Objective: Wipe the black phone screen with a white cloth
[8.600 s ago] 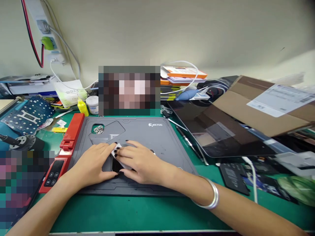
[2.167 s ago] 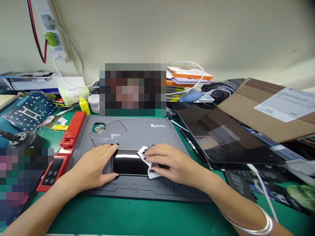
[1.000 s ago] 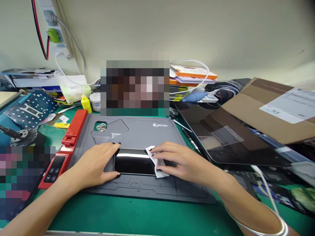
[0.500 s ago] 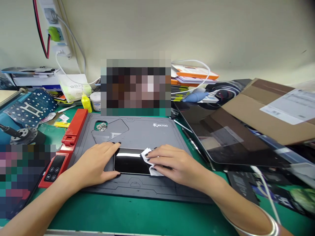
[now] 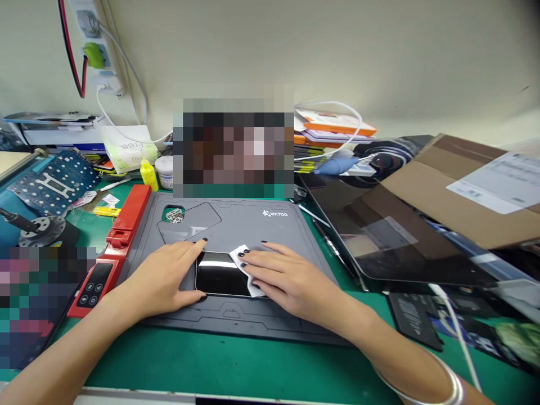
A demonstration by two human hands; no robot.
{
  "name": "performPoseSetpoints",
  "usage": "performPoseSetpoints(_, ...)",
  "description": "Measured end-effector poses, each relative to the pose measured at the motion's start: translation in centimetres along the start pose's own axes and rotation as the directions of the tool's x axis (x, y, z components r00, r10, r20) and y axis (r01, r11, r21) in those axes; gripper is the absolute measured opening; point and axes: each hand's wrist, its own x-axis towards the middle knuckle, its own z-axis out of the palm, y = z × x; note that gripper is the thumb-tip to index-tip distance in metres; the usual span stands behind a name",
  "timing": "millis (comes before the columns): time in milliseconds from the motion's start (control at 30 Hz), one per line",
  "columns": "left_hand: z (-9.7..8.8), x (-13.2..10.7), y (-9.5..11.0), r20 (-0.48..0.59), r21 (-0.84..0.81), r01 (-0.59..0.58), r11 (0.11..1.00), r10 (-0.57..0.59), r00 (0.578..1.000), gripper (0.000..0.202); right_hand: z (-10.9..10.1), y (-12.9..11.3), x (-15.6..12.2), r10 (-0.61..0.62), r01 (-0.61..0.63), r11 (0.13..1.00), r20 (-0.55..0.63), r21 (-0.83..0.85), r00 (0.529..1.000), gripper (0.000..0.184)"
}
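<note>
A phone [image 5: 219, 274] with a glossy black screen lies face up on a grey work mat [image 5: 253, 222]. My left hand [image 5: 162, 275] braces its left end, thumb at the near corner and fingers at the far one, so that it grips the phone between them. Over the right part of the screen, my right hand [image 5: 287, 275] presses a folded white wipe [image 5: 237, 253] down under its fingers. The phone's right end is hidden beneath that hand. Behind them, a thin clear screen protector with a dark rim [image 5: 189, 219] rests on the mat.
A red device with buttons [image 5: 95, 287] flanks the mat's left side. To the right stand a large dark glass panel [image 5: 363, 225], a pen-like tool [image 5: 333, 247] and a cardboard box [image 5: 455, 185]. A yellow bottle [image 5: 148, 174] and white jar [image 5: 165, 171] are at the back.
My right hand has slid the wipe slightly left across the screen, and its fingers have flattened out more. My left hand keeps its place at the phone's left end.
</note>
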Motion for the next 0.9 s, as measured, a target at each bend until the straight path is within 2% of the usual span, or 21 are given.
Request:
performPoseSetpoints(333,0.1,0.2,0.0,-0.017,-0.021,0.002,1.0,-0.002,1.0,0.079,0.5,-1.1,0.8,-0.062,0.06,0.997,0.022,0.054,0.998,0.026)
performPoseSetpoints(567,0.5,0.1,-0.3,-0.042,-0.035,0.006,0.999,-0.008,0.999,0.081,1.6,-1.5,3.2,-0.138,0.133,0.987,0.06,0.094,0.989,0.027)
performPoseSetpoints(733,0.8,0.1,-0.5,-0.079,-0.034,-0.032,0.999,0.029,0.996,0.078,2.5,-2.4,4.8,-0.167,0.156,0.981,0.095,0.117,0.981,0.027)
performPoseSetpoints(900,0.8,0.1,-0.5,-0.097,-0.013,-0.042,0.999,0.04,0.994,0.072,2.9,-3.1,4.6,-0.185,0.173,0.974,0.078,0.145,0.98,0.027)
